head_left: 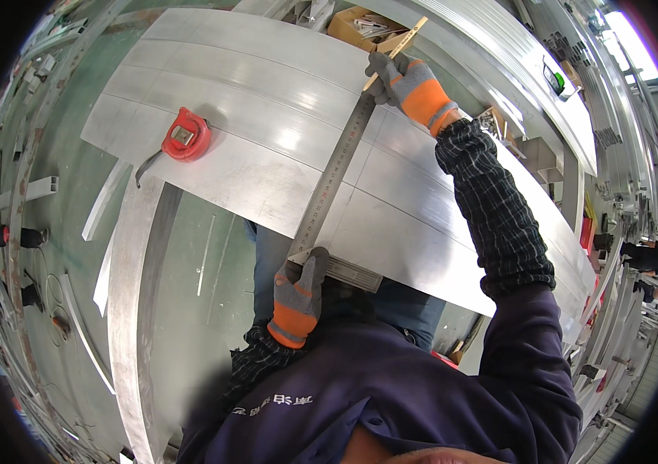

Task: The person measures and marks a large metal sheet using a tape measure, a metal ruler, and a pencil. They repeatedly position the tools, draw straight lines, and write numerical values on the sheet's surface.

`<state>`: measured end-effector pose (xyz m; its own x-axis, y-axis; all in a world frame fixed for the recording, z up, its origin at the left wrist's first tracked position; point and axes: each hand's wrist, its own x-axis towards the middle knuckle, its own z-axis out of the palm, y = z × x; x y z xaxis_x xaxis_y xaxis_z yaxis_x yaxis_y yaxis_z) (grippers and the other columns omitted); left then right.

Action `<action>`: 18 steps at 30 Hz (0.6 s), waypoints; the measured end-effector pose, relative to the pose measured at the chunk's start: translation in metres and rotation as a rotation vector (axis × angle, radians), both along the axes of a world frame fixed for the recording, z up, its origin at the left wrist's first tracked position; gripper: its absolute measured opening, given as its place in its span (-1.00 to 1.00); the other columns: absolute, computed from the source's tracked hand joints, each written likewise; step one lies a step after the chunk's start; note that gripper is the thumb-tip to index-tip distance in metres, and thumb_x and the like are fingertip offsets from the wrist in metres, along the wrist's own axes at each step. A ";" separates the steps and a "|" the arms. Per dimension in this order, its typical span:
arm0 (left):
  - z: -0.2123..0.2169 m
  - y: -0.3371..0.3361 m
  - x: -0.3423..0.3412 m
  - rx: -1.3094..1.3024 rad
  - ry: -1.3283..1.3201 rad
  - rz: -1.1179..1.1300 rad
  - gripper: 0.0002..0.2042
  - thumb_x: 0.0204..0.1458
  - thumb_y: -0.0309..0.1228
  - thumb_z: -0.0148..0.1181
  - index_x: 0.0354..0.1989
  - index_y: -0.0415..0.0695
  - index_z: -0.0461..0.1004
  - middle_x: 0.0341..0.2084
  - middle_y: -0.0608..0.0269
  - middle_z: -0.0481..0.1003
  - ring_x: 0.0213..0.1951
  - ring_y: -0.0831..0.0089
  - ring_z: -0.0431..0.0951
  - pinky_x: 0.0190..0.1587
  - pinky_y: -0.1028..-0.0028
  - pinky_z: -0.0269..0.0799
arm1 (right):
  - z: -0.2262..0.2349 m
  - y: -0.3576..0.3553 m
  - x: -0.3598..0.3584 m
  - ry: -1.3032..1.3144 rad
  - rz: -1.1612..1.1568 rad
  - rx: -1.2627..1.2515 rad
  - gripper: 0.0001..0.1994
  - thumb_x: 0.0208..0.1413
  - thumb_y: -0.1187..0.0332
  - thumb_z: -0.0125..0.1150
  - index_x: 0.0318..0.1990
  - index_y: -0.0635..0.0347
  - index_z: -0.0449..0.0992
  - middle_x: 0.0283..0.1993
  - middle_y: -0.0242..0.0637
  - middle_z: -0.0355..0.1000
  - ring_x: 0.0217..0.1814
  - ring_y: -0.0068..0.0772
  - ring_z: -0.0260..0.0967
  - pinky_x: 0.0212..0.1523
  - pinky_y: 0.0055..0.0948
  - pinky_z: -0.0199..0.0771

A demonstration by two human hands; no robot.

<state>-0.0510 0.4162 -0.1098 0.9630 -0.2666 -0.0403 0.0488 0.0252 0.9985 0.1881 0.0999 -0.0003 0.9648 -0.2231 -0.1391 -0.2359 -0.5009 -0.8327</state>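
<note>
The left hand point(298, 298), in a grey and orange glove, is pinching the near end of a steel ruler point(331, 179) lying across the aluminium sheet point(259, 116). The right hand point(406, 83) is pressing the far end down, apparently also gripping a pencil point(400, 48). A red tape measure point(186, 135) is resting well to the left.

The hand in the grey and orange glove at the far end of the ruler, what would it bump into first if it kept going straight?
Probably the cardboard box of small parts, just beyond the right hand past the sheet's far edge, though depth is unclear.
</note>
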 end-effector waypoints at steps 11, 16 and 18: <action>-0.009 0.002 -0.003 -0.017 -0.030 -0.033 -0.70 0.45 -0.46 0.06 0.24 -0.37 0.45 0.07 0.07 0.62 0.04 0.44 0.66 0.02 0.52 0.66 | -0.009 -0.004 0.005 -0.009 0.021 -0.034 -0.52 0.44 -0.09 0.13 -0.09 0.22 0.64 -0.42 -0.26 0.65 -0.41 -0.42 0.64 -0.30 -0.39 0.61; 0.005 0.003 0.001 -0.023 -0.007 -0.102 -0.69 0.47 -0.46 0.02 0.26 -0.36 0.42 0.07 0.02 0.62 0.01 0.34 0.68 0.06 0.43 0.71 | -0.017 -0.013 0.011 -0.020 0.026 -0.111 -0.59 0.41 -0.02 0.18 -0.09 0.19 0.65 -0.43 -0.23 0.64 -0.42 -0.39 0.63 -0.33 -0.37 0.60; 0.007 0.004 0.001 -0.006 -0.003 -0.113 -0.70 0.47 -0.45 0.02 0.26 -0.36 0.42 0.06 0.01 0.61 0.02 0.32 0.69 0.06 0.39 0.73 | -0.017 -0.015 0.014 -0.055 0.045 -0.147 -0.62 0.41 0.02 0.19 -0.08 0.17 0.66 -0.43 -0.23 0.64 -0.44 -0.38 0.63 -0.34 -0.36 0.60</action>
<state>-0.0495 0.4198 -0.1024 0.9268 -0.3739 -0.0357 0.0489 0.0258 0.9985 0.2023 0.0848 -0.0169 0.9795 -0.1940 -0.0543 -0.1665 -0.6277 -0.7605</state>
